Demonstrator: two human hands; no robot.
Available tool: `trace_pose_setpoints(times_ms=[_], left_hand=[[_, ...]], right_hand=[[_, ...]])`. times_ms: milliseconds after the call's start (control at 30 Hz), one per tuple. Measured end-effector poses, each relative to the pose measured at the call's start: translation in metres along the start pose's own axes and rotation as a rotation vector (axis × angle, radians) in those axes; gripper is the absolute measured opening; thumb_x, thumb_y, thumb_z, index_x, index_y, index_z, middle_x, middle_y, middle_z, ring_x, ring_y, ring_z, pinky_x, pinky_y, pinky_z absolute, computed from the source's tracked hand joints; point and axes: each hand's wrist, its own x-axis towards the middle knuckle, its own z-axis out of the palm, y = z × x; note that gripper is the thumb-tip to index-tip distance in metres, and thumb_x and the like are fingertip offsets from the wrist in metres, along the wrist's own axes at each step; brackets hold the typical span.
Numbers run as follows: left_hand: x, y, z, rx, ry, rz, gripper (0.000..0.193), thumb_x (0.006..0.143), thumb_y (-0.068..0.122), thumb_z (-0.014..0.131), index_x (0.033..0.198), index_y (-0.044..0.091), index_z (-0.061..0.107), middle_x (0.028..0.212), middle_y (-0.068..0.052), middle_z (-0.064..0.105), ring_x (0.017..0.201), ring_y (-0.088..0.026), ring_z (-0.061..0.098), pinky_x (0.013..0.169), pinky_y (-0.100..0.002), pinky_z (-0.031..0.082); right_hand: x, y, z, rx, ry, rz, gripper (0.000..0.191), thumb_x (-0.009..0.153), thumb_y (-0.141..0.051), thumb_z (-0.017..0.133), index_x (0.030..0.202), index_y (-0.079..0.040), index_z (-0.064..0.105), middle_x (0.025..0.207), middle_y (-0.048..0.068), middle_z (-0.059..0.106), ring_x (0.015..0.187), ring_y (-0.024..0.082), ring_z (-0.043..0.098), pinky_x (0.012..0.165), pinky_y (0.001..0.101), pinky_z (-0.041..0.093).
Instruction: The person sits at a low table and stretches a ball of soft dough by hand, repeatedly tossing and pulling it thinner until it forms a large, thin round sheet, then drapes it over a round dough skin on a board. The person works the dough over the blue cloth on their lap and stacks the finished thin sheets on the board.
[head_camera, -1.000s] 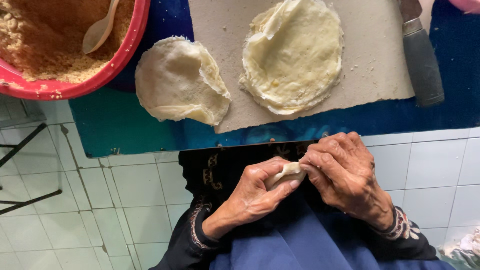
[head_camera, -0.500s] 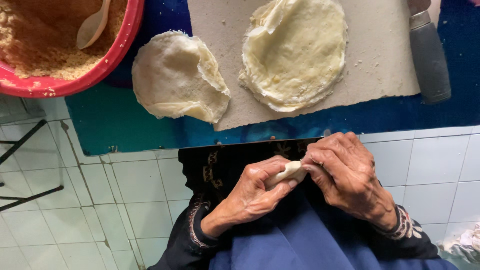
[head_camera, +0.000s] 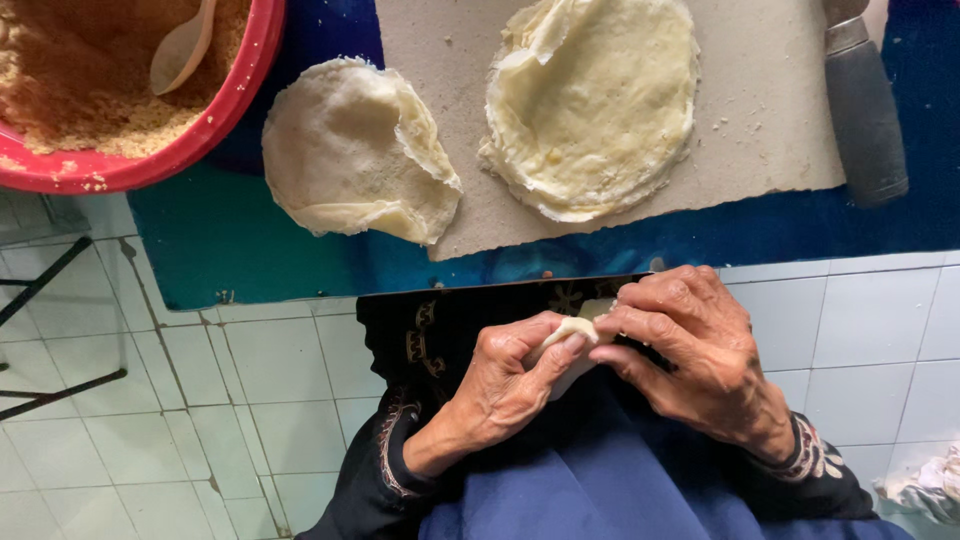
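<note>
Over my lap, my left hand (head_camera: 505, 385) and right hand (head_camera: 690, 350) pinch together on one small dough wrapper (head_camera: 570, 335), half folded; two stacks of wrappers (head_camera: 590, 100) wait on the table (head_camera: 200, 240).

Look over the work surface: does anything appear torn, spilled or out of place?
The left stack of thin wrappers hangs half off the grey board onto the blue cloth, its right edge torn and folded. Crumbs speckle the red bowl's rim.

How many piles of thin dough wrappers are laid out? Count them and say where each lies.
2. The small wrapper pile overhangs the grey board's left edge near the red bowl; the large wrapper stack lies mid-board. More may be out of view.
</note>
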Motion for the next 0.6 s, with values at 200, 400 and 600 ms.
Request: trace_pose_setpoints(times_ms=[200, 400, 600], left_hand=[[-0.003, 0.008, -0.004, 0.134, -0.016, 0.196, 0.019, 0.098, 0.006, 0.068, 0.116, 0.004, 0.072, 0.093, -0.008, 0.071, 0.078, -0.014, 0.067, 0.069, -0.025, 0.052], [-0.003, 0.002, -0.006, 0.060, -0.099, 0.001, 0.015, 0.096, 0.006, 0.070, 0.110, 0.002, 0.073, 0.083, -0.004, 0.067, 0.071, -0.007, 0.057, 0.062, -0.024, 0.047], [-0.006, -0.010, -0.006, -0.184, -0.120, -0.146, 0.018, 0.102, 0.015, 0.065, 0.112, 0.003, 0.073, 0.088, 0.004, 0.070, 0.077, -0.002, 0.058, 0.068, -0.019, 0.049]], right_hand=[[-0.005, 0.004, 0.003, -0.024, 0.001, -0.014, 0.027, 0.075, -0.004, 0.083, 0.098, -0.005, 0.069, 0.092, 0.007, 0.067, 0.085, 0.025, 0.065, 0.076, 0.0385, 0.046], [-0.009, 0.007, 0.004, -0.027, -0.035, 0.031, 0.021, 0.080, -0.006, 0.081, 0.095, -0.004, 0.068, 0.092, 0.008, 0.069, 0.085, 0.024, 0.067, 0.074, 0.0379, 0.044], [-0.008, 0.005, -0.001, 0.016, -0.064, 0.038, 0.025, 0.080, -0.009, 0.081, 0.100, -0.003, 0.068, 0.097, 0.010, 0.069, 0.093, 0.027, 0.066, 0.082, 0.0414, 0.048]])
